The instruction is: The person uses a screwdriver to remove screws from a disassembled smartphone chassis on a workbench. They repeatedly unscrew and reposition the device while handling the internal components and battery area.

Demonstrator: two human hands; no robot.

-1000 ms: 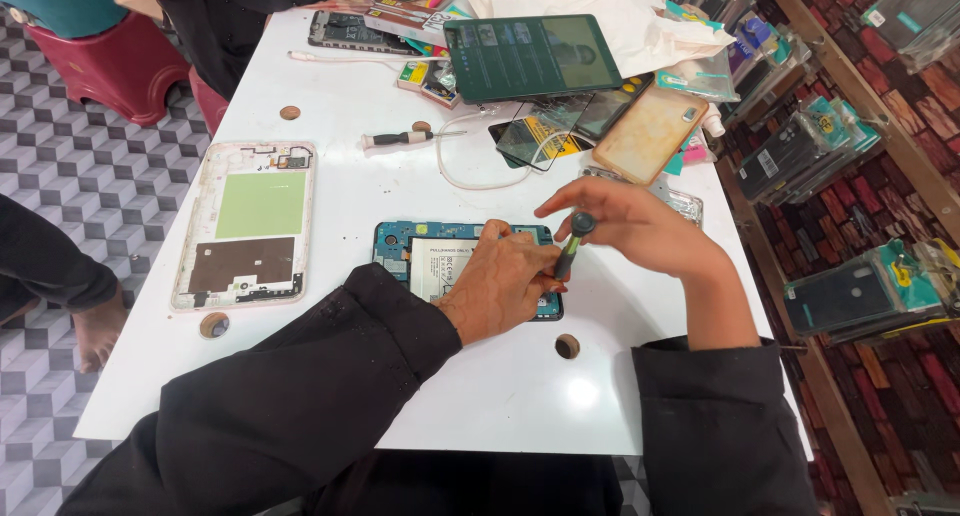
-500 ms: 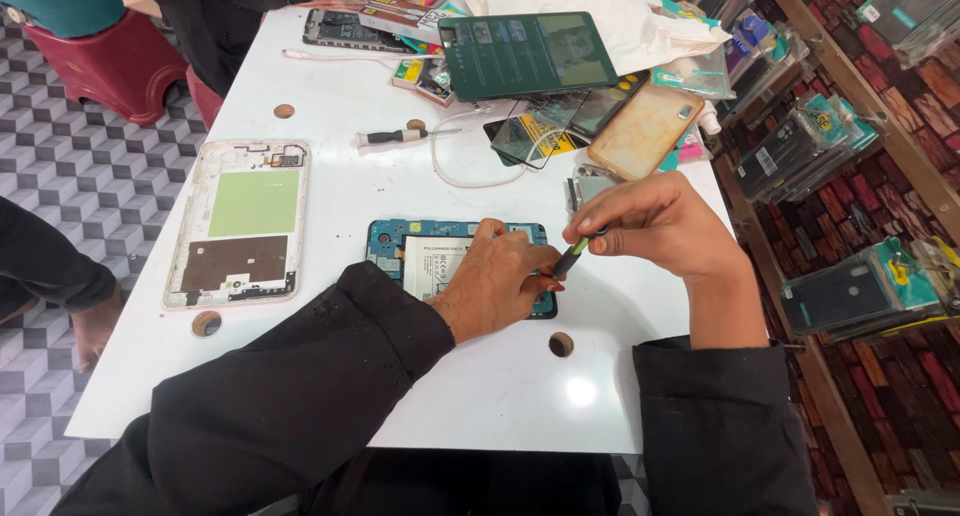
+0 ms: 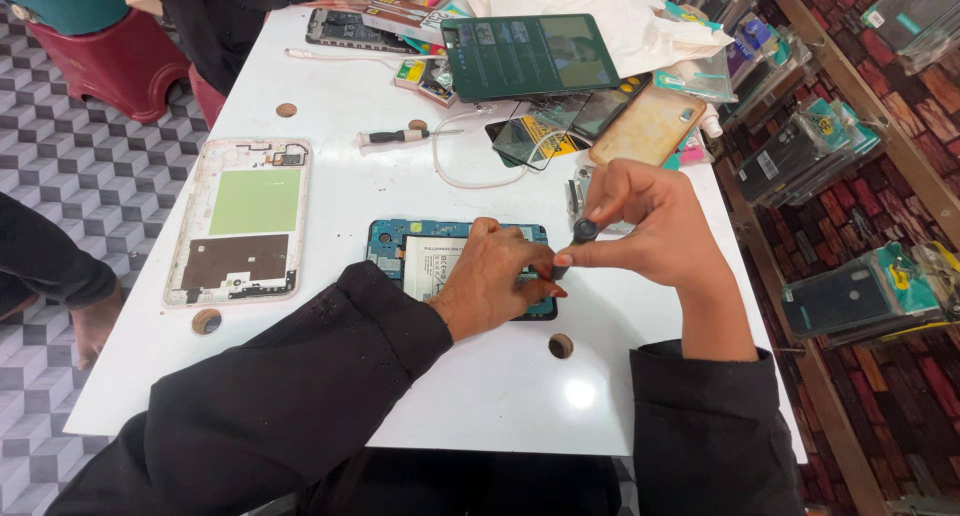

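The left hand (image 3: 495, 281) is pressing flat, fingers open, on the opened phone (image 3: 430, 261) lying mid-desk (image 3: 480, 396). The right hand (image 3: 650, 231) is pinching a small screwdriver (image 3: 570, 248) upright at its right edge. Its back is already off, showing blue board and white battery; the removed rear frame (image 3: 245, 221) is lying farther left, so reassembly looks undone.

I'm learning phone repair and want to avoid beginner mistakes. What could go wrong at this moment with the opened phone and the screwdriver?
1. The right hand drives a small screwdriver into the opened phone close to the left hand fingers; a slip might jab them or scratch the board.
2. Any loosened screws could roll off the white table, since no tray shows nearby.
3. The tip works next to the battery, which a slip might puncture.
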